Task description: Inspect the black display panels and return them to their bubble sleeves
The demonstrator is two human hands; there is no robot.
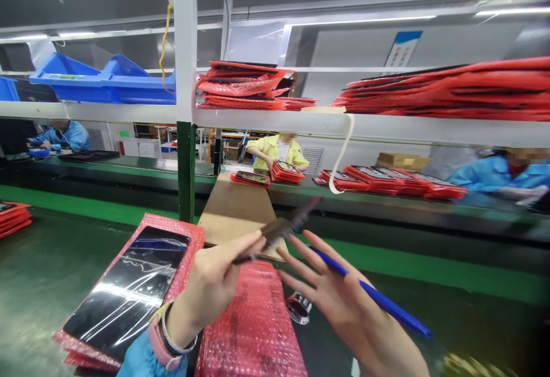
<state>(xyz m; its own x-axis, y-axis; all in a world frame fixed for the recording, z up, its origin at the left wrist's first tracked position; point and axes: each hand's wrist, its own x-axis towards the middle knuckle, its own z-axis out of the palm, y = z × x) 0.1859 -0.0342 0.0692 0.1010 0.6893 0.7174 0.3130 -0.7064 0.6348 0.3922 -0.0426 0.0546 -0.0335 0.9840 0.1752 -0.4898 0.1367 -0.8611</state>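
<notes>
My left hand (215,282) is closed on a thin dark flat piece (279,228), tilted nearly edge-on and blurred, so its kind is unclear. My right hand (339,297) is just right of that piece, fingers stretched out. A blue pen-like stick (387,302) is tucked between its thumb and forefinger. Below the hands lies a red bubble-wrap bag (253,325). To the left, a glossy black screen panel (133,291) rests on a stack of red bubble wrap (195,236). Partly behind my right hand is a shiny round metal piece (299,307).
A brown board (236,211) spans toward the opposite bench. The shelf (266,118) ahead bears red-wrapped stacks (451,90) and blue bins (116,82); a green-and-white post (186,153) supports it. Across the line, co-workers in yellow (270,150) and blue (485,176) sit near more red-wrapped panels (378,179).
</notes>
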